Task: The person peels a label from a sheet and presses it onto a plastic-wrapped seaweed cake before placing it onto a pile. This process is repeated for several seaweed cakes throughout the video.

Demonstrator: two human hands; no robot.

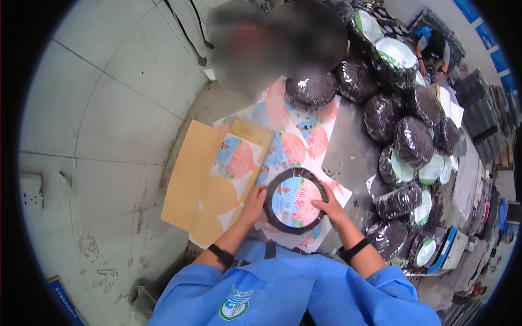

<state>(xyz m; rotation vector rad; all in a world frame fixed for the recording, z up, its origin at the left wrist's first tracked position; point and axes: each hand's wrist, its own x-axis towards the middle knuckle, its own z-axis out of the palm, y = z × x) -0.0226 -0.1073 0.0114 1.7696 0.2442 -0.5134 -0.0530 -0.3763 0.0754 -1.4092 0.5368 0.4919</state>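
A round, dark package in clear film (273, 216), which looks like dried seaweed, is between my two hands over the table. Its upper face carries a round pink and blue label (296, 201) with red characters. My left hand (254, 203) grips the left rim, fingers partly hidden beneath it. On the right side, my right hand (329, 208) holds the edge, its thumb resting on the label. Beneath and beyond lie sheets of round labels (293, 146). A tan backing sheet (182, 179) is spread to the left, with a label sheet (235, 157) on it.
Many similar dark packages (415, 142) are piled on the right side of the metal table (348, 136). One package (311, 89) sits beyond the label sheets. A tiled wall (119, 125) borders the left. Another person (433, 46) works at the far right.
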